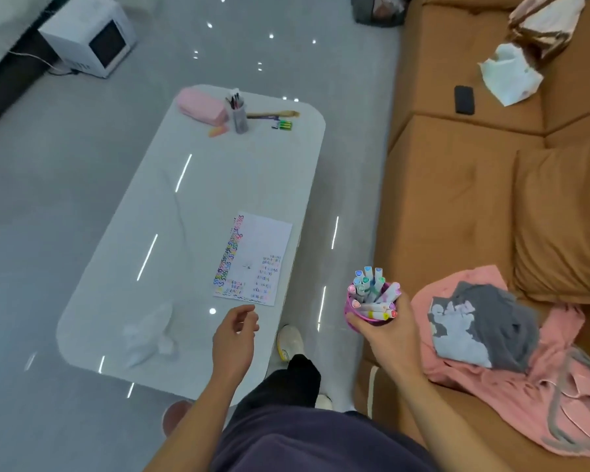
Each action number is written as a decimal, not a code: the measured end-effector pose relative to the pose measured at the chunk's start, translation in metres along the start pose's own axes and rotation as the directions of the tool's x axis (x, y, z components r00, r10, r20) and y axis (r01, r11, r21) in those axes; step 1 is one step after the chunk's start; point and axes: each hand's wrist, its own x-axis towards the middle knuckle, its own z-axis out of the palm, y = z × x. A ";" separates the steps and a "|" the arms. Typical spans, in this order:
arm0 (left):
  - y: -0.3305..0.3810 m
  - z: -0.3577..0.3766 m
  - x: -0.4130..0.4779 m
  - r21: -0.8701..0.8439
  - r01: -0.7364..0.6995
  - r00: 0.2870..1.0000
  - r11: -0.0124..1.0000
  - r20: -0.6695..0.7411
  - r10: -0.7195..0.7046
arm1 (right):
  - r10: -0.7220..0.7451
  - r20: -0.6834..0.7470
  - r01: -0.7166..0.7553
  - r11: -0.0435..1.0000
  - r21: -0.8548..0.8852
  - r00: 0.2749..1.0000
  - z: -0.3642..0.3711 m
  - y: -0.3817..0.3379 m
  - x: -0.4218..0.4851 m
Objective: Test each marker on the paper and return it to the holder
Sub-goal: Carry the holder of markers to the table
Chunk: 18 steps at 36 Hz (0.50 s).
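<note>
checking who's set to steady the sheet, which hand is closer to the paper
Left. The left hand hovers empty by the near edge of the paper; the right hand grips the marker holder farther off to its right.

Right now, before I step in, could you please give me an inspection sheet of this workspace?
Surface: glossy white table, reflecting lights.
Job's things: paper lies flat near the right edge, with coloured squiggles; holder full of markers is off the table.
Clutter: pencil case, pen cup and brush at the far end; crumpled clear wrapper near left.
Hands: right hand grips the holder; left hand hovers empty near the paper.
Cables: one cord runs to the white appliance on the floor.
Surroundings: tan sofa on the right with pink and grey clothes.
</note>
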 end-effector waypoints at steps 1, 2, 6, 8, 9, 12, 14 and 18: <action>0.003 -0.001 0.007 -0.006 0.007 1.000 1.000 -0.009 -0.007 | -0.003 0.018 0.003 1.000 0.001 1.000 0.005 -0.006 0.009; 0.006 -0.001 0.013 -0.013 0.015 1.000 1.000 -0.017 -0.015 | -0.007 0.034 0.007 1.000 0.005 0.999 0.009 -0.012 0.018; 0.015 -0.004 0.032 -0.052 0.043 0.998 0.998 -0.049 -0.046 | -0.025 0.082 0.023 0.999 0.023 0.996 0.027 -0.035 0.049; 0.020 -0.007 0.040 -0.069 0.056 0.995 0.996 -0.076 -0.061 | -0.038 0.108 0.038 0.999 0.006 0.993 0.036 -0.046 0.062; 0.022 -0.009 0.044 -0.077 0.058 0.994 0.995 -0.093 -0.065 | -0.043 0.124 0.044 0.999 -0.002 0.991 0.041 -0.051 0.069; 0.026 -0.014 0.052 -0.117 0.059 0.986 0.991 -0.150 -0.076 | -0.058 0.185 0.062 0.998 -0.019 0.981 0.055 -0.064 0.088; 0.028 -0.015 0.056 -0.145 0.067 0.979 0.987 -0.183 -0.094 | -0.083 0.229 0.092 0.995 -0.029 0.970 0.064 -0.072 0.100; 0.031 -0.014 0.062 -0.218 0.099 0.956 0.971 -0.251 -0.154 | -0.121 0.348 0.148 0.988 -0.050 0.930 0.081 -0.088 0.126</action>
